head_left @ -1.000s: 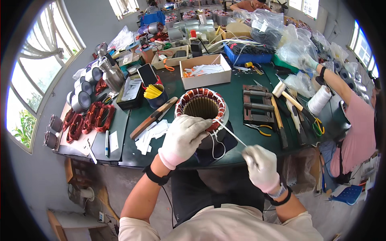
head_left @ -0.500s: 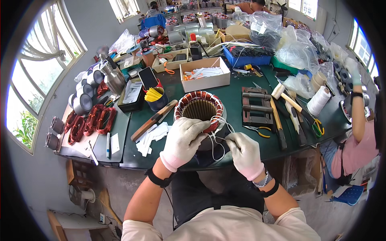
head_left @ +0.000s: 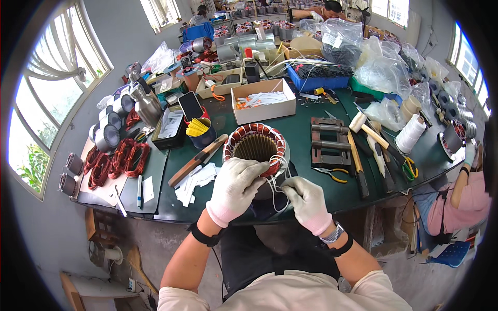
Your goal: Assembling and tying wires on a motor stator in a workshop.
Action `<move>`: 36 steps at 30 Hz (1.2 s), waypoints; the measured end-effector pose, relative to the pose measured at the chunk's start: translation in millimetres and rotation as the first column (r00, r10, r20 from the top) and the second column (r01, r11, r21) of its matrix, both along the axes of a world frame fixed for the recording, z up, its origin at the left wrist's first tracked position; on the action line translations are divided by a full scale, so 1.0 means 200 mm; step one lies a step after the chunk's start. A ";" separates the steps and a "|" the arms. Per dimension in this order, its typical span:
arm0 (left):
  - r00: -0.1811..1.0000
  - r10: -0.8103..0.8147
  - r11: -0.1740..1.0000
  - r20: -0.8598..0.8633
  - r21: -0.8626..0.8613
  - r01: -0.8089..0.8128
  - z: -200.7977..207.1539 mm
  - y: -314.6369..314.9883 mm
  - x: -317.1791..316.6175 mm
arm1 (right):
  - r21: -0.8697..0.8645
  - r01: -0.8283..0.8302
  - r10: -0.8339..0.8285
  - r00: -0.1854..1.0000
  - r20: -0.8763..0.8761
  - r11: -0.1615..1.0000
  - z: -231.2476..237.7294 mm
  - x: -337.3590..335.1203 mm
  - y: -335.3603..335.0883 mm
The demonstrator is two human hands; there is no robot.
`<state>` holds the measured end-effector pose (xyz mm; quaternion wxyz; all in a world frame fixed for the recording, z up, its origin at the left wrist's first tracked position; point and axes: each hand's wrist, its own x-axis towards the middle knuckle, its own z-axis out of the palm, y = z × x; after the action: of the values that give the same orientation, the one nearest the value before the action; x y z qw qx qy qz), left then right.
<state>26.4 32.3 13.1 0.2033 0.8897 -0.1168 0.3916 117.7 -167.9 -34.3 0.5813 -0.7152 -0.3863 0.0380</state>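
A motor stator (head_left: 253, 145) with red-brown copper windings laced in white cord stands upright on the green table in front of me. My left hand (head_left: 237, 187), in a white glove, presses thumb and fingers together on the near rim of the winding. Loops of white cord (head_left: 278, 206) hang down the stator's near side, between my hands. My right hand (head_left: 307, 201), also gloved, pinches the cord just right of the stator; its fingertips partly hide the grip.
Behind the stator is a white box (head_left: 264, 106) of paper strips. To the right lie a metal clamp frame (head_left: 330, 142), pliers (head_left: 332, 174), a mallet (head_left: 358, 122) and a cord spool (head_left: 411, 135). A wooden-handled tool (head_left: 197, 160) and copper coils (head_left: 136, 158) lie left. Other people work nearby.
My right hand has moved slightly left, closer to the stator, and the cord loops have shifted. My left hand stays at the rim. The co-worker's arm at right has lowered.
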 end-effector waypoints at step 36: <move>1.000 -0.009 1.000 0.000 -0.010 0.009 0.00 -0.01 0.00 | 0.541 -0.056 0.340 0.831 -0.441 0.839 0.05 -0.14 -0.44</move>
<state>25.8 30.3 12.2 0.2096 0.8881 -0.1191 0.3914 88.8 -256.2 -24.5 0.8229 -0.4535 -0.2851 0.1893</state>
